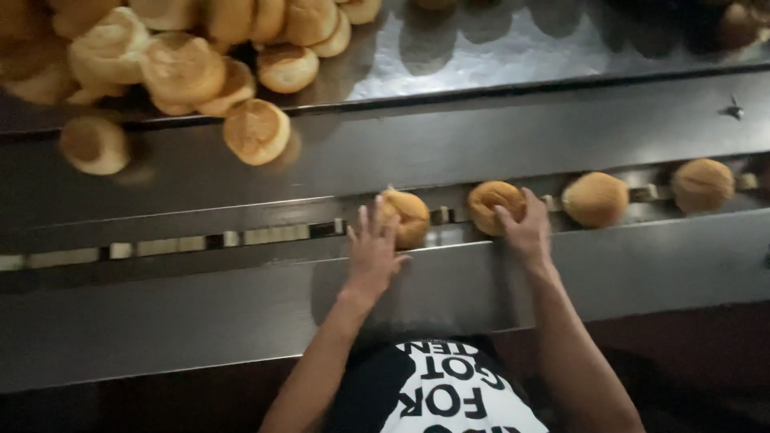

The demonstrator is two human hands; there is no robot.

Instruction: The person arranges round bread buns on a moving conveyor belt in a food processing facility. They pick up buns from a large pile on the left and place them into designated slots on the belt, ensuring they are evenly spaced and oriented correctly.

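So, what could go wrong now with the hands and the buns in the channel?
1. The left hand is open beside a bun that sits tilted; it may tip out of the channel.
2. The right hand touches the next bun; firm pressure might dent it.
3. The bun pile leans at the shelf edge, so some could drop.

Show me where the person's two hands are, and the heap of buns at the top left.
left hand (374,250), head view, on the back of the hand beside a bun.
right hand (525,231), head view, on the back of the hand touching a bun.
heap of buns (183,68), head view, on the top crust of one bun.
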